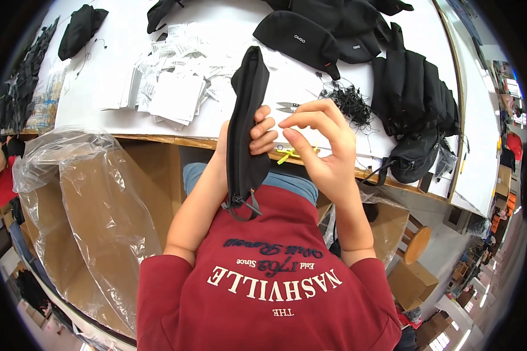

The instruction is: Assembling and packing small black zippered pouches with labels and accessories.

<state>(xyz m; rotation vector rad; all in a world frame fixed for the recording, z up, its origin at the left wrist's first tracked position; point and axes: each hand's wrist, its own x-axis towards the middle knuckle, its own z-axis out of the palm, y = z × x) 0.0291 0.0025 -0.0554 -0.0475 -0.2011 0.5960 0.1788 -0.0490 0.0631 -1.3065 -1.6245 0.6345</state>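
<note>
1. Left hand (257, 136) – grip clamped on the upright black pouch (247, 126), above the counter (99, 88) edge.
2. Right hand (322, 146) – fingertips pinched together; holding what, I cannot tell.
3. Risk: pouch could slip – one-handed hold.

Slim black fabric pouch (247, 126), plain, with a grey zip pull at its near end. White tabletop (108, 88) edged in pale wood. White paper tags with fine dark print (175, 88), far left of centre. Heap of black fabric pouches (357, 29), far right, some with an orange tab. Tangle of black cords (351, 102). Silver thread snips (287, 107). Yellow-green plastic clip (287, 155). Dark red short-sleeved shirt (263, 292) with white and navy lettering. Brown cardboard box lined with clear plastic film (93, 216), near left.
</note>
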